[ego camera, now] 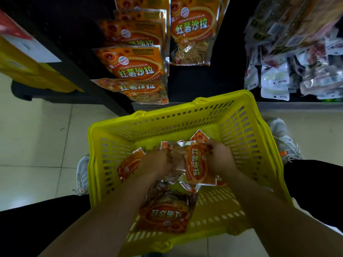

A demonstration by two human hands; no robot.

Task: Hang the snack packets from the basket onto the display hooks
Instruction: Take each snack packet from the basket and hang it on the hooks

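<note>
Squarely between left hand (154, 164) and right hand (220, 158), snack packet (196, 164), each grip pinching one end.

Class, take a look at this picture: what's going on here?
A person reaches into a yellow basket on the floor. The left hand and right hand both grip one orange packet inside it. Other packets lie in the basket. Matching hung packets are already on the display; the gripped one is not hung yet.
</note>
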